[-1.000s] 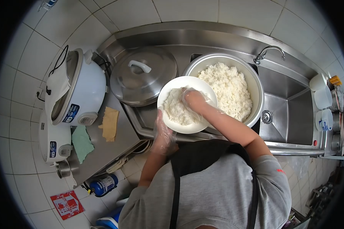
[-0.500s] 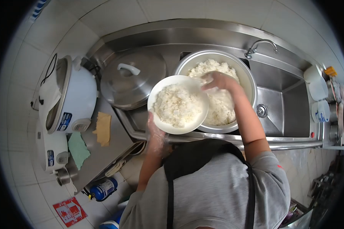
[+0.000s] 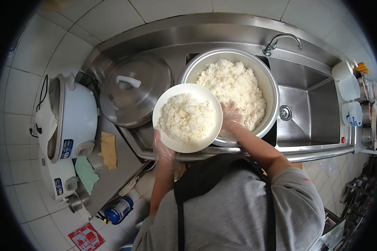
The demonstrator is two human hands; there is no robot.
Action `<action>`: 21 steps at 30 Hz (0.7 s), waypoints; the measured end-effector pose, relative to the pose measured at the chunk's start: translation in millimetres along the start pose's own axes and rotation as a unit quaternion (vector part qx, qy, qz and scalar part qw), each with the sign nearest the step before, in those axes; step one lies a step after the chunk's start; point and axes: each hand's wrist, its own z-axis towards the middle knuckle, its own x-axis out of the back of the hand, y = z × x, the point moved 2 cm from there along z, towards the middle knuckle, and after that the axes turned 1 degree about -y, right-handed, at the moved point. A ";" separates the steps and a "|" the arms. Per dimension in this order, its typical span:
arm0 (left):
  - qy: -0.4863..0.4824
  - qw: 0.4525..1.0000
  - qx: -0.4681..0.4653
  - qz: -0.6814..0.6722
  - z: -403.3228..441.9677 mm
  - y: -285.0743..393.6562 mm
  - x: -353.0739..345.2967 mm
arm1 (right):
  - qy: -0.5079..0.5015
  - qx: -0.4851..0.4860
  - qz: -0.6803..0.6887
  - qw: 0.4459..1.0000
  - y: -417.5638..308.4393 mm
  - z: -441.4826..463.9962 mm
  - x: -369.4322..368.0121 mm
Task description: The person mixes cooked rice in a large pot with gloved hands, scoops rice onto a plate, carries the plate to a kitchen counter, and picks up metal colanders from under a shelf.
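Observation:
My left hand (image 3: pixel 163 146), in a clear plastic glove, grips the lower left rim of a white plate (image 3: pixel 213 134). On the plate lies a mound of white rice (image 3: pixel 187 117). My right hand (image 3: pixel 232 116), also gloved in clear plastic, touches the rice (image 3: pixel 234 90) at the lower left side of the big round metal pot (image 3: pixel 273 94), just right of the plate. Its fingertips are partly sunk in or hidden by the rice, so I cannot make out what they hold. The plate overlaps the pot's left edge.
Left of the plate rests a metal lid (image 3: pixel 134 98) with a white handle. A sink (image 3: pixel 308 113) with a faucet (image 3: pixel 282 39) is at the right, beside white containers (image 3: pixel 349 88). Rice cookers (image 3: pixel 77 119) and two cloths, yellow (image 3: pixel 108 150) and green (image 3: pixel 86 173), are at the left.
My right hand has moved from the plate's rice across to the pot and down to its lower left side. My left hand still holds the plate. The view has shifted somewhat.

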 end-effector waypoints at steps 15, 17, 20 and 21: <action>0.003 1.000 -0.001 0.005 -1.3 -0.2 4.7 | 0.139 -0.086 0.220 0.962 2.4 31.4 -0.9; 0.003 1.000 -0.016 0.014 -2.0 -1.0 8.1 | 0.206 -0.083 0.290 0.931 17.3 46.0 -16.3; 0.000 1.000 -0.026 0.014 2.0 -2.9 14.0 | 0.232 0.102 0.436 0.864 66.8 108.5 -57.2; -0.022 1.000 -0.019 -0.006 6.8 -4.8 21.4 | 0.154 0.075 0.484 0.858 75.5 102.0 -43.4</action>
